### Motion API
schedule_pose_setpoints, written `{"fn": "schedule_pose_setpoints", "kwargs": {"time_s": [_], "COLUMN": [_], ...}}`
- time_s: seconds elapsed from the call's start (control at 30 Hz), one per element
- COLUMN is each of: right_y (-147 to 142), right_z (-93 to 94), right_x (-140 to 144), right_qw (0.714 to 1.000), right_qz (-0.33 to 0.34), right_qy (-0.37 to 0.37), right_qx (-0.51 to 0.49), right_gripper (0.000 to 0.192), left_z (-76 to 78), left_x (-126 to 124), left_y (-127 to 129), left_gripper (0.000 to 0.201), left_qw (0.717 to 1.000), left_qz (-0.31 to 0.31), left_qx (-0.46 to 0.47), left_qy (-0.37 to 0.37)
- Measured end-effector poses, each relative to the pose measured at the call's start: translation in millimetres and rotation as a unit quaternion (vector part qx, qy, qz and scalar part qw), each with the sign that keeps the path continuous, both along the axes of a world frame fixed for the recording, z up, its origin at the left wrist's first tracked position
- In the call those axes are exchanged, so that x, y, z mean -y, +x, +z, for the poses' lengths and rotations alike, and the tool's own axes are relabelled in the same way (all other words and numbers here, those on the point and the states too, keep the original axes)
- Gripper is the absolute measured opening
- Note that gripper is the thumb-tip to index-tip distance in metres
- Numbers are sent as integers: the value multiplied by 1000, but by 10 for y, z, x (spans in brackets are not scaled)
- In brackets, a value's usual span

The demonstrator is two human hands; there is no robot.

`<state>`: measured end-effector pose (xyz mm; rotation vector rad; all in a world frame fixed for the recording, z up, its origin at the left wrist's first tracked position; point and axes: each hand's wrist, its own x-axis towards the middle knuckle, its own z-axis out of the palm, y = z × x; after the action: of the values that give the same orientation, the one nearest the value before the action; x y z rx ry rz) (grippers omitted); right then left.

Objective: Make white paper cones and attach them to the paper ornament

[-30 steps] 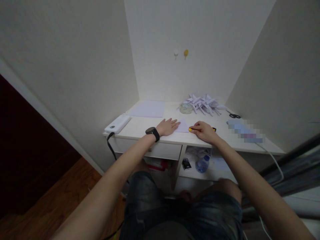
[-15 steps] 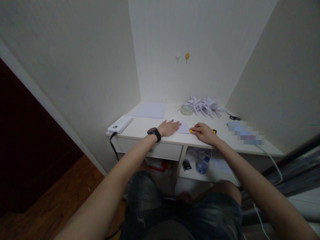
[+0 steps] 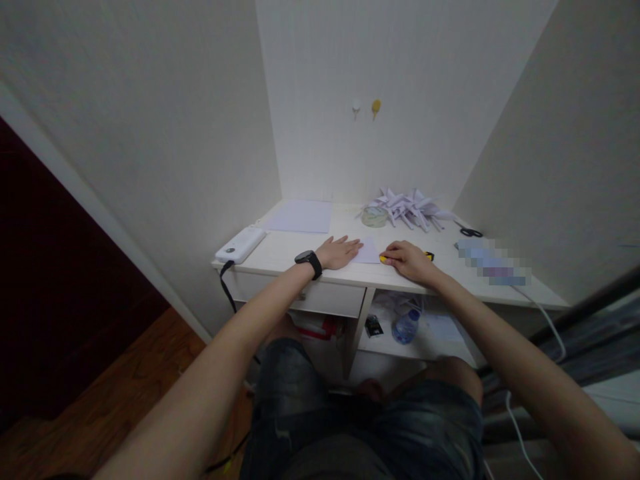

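My left hand (image 3: 340,253) lies flat with its fingers spread, pressing on a piece of white paper (image 3: 369,251) near the desk's front edge. A black watch is on that wrist. Just right of the paper, my right hand (image 3: 406,260) is closed around a slim yellow-and-black tool that looks like a utility knife (image 3: 383,259). Its yellow tip points at the paper's right edge, and its black end (image 3: 430,256) shows behind the fingers. My palm hides the middle of it, and I cannot make out a blade.
White paper sheets (image 3: 301,217) lie at the back left. Folded paper pinwheels (image 3: 413,208) are heaped behind a tape roll (image 3: 375,217). Black-handled scissors (image 3: 471,233) rest at the right. A white power bank (image 3: 241,245) sits at the left edge. A water bottle (image 3: 406,327) stands on the shelf below.
The view has shifted slightly. Both hands keep nearly the same places, the left flat on the paper and the right closed on the utility knife.
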<state>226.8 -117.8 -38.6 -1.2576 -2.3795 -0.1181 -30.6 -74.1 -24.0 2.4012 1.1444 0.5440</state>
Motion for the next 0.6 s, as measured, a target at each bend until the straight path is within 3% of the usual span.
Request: {"fn": "schedule_pose_setpoints", "kwargs": {"time_s": [0.17, 0.4, 0.6], "right_y": [40, 124, 164], "right_z": [-31, -89, -83], "right_x": [-11, -35, -20], "right_qw": [1000, 998, 998], "right_qz": [13, 44, 43], "right_qy": [18, 44, 33], "right_qx": [-9, -30, -31], "right_gripper": [28, 29, 30], "left_z": [4, 64, 78], "left_x": [2, 44, 52], "left_y": [-8, -14, -7], "left_gripper": [38, 58, 58], "left_qw": [999, 973, 969], "left_qz": [-6, -40, -36], "left_qx": [-32, -217, -231], "left_qy": [15, 72, 75]}}
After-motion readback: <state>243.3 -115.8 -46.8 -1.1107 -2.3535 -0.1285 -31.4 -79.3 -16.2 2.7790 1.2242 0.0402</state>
